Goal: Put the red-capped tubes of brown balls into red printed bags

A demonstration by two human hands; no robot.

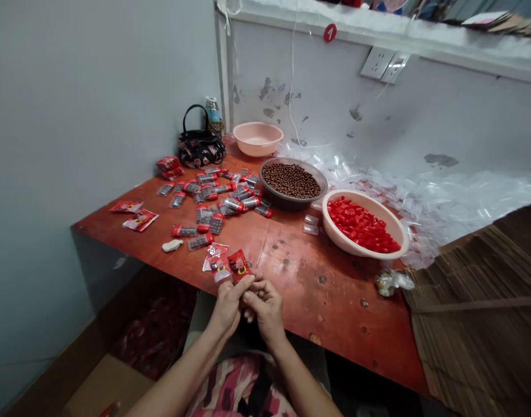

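My left hand [229, 305] and my right hand [265, 307] are together at the near edge of the reddish table [308, 289], fingers pinched. The left hand's fingertips pinch a small red packet [239, 265] lying at the table edge. Beside it lies another packet [216, 260]. What the right hand's closed fingers hold is hidden. Further back lie several filled clear tubes with red caps [217, 200]. A grey bowl of brown beads [292, 180] and a white bowl of red caps [364, 225] stand beyond, right of the tubes.
An empty pink basin [257, 138] and a black handbag [201, 145] sit at the back by the wall. A heap of clear empty tubes [425, 197] spreads along the wall on the right. Stacked brown cardboard [478, 324] lies at right. A carton [104, 385] stands on the floor.
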